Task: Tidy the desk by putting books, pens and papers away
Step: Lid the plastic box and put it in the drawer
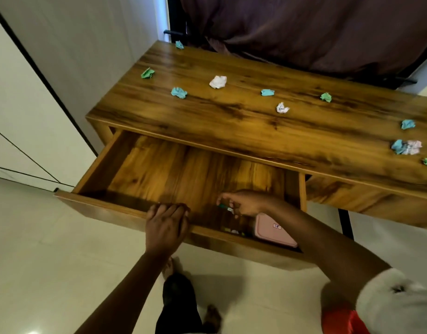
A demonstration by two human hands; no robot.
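Observation:
The wooden desk [256, 116] has its left drawer [159, 169] pulled wide open. My left hand [165, 224] grips the drawer's front edge, fingers curled over it. My right hand [246, 203] reaches inside the drawer and holds a small teal and white pen [225, 207] between its fingers. A pink book [272, 231] lies in the drawer's near right corner, partly under my right wrist. A few small items [234, 231] lie beside it, too dark to tell apart. Several crumpled papers lie on the desktop, among them a white one [218, 81] and a blue one [178, 92].
A dark curtain [304, 27] hangs behind the desk. A white wall and door panel [27, 104] stand at the left. A shut second drawer [366, 196] sits at the right. My feet [170, 268] stand on pale floor tiles below the open drawer.

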